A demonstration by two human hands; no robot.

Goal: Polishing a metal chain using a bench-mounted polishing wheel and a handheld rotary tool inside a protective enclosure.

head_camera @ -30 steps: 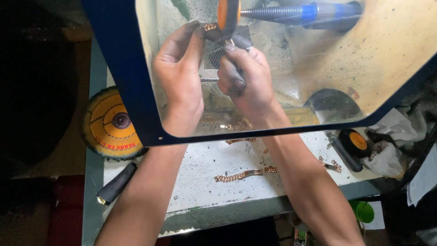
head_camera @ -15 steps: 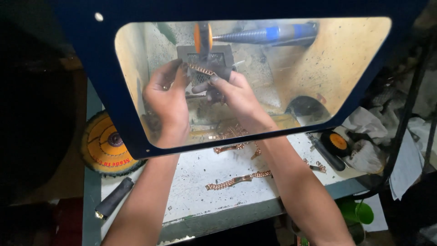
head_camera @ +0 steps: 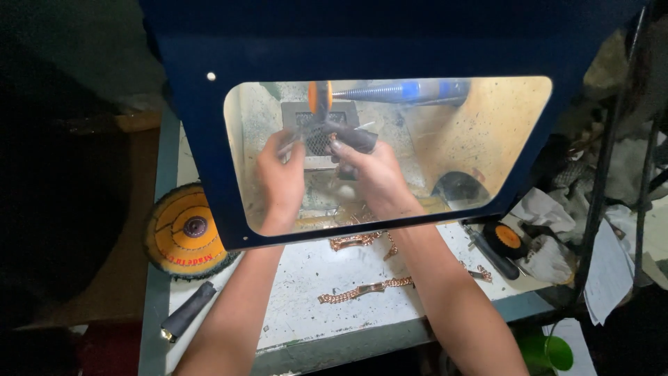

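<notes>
Behind the clear shield, my left hand (head_camera: 282, 177) and right hand (head_camera: 369, 170) are pinching a limp, slippery-looking metal bracelet (head_camera: 316, 136), fingers closed on its ends, under the spinning orange polishing wheel (head_camera: 320, 97).

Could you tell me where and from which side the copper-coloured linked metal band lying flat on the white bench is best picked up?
Probably the middle of the copper-coloured linked metal band, pinched from above across its narrow width. It lies flat and stretched out left to right on the white bench, clear of both forearms, so a centre pinch should let its ends hang evenly.
</notes>
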